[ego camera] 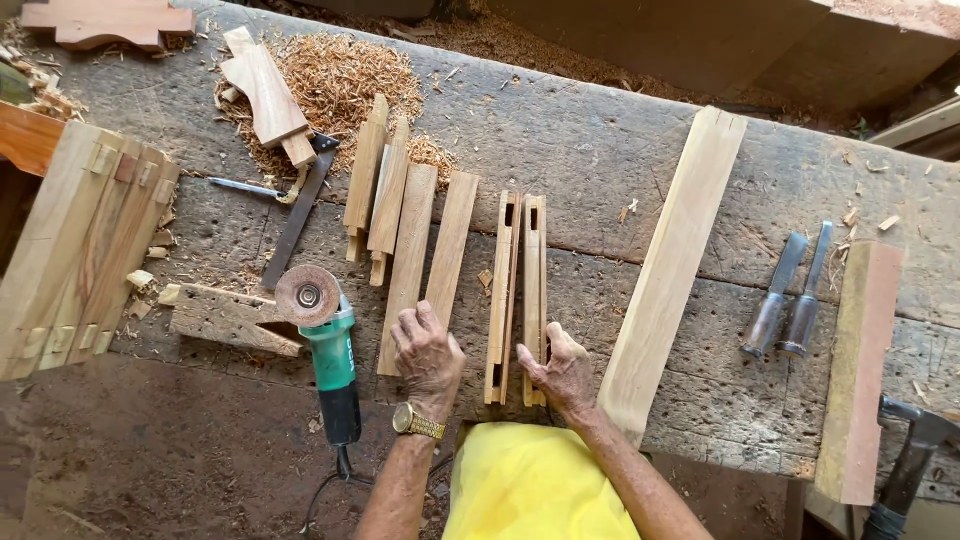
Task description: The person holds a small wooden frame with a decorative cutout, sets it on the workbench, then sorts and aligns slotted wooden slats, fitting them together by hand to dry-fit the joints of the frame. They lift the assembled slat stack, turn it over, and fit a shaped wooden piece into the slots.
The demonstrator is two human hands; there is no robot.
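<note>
A long, weathered workbench [600,150] carries everything, scarred and dusted with a heap of wood shavings [340,80] near its far edge. Largest of the loose stock is a pale plank [672,270] lying at a slant right of centre; it looks stiff and fairly heavy. At the left edge a stack of tenoned boards [75,250] leans off the bench.

In the middle lie two flat slats [430,260] and, beside them, a pair of mortised rails [520,290] standing on edge, slots cut through them. These rails look light, rigid and dry, with crisp corners; a hold on the long flat faces near the ends seems safest, away from the slots where the wood is thinnest and could chip.

The left hand [428,355], a gold watch on its wrist, rests palm down on the near end of the flat slats, fingers loosely curled and spread, pressing rather than gripping. The right hand [562,375] sits at the near end of the right-hand rail, thumb side touching it, fingers half open and closed around nothing.

A green angle grinder [325,345] with a sanding disc lies just left of the left hand. Two chisels [788,300] rest well apart to the right, a hammer [915,450] at the corner
</note>
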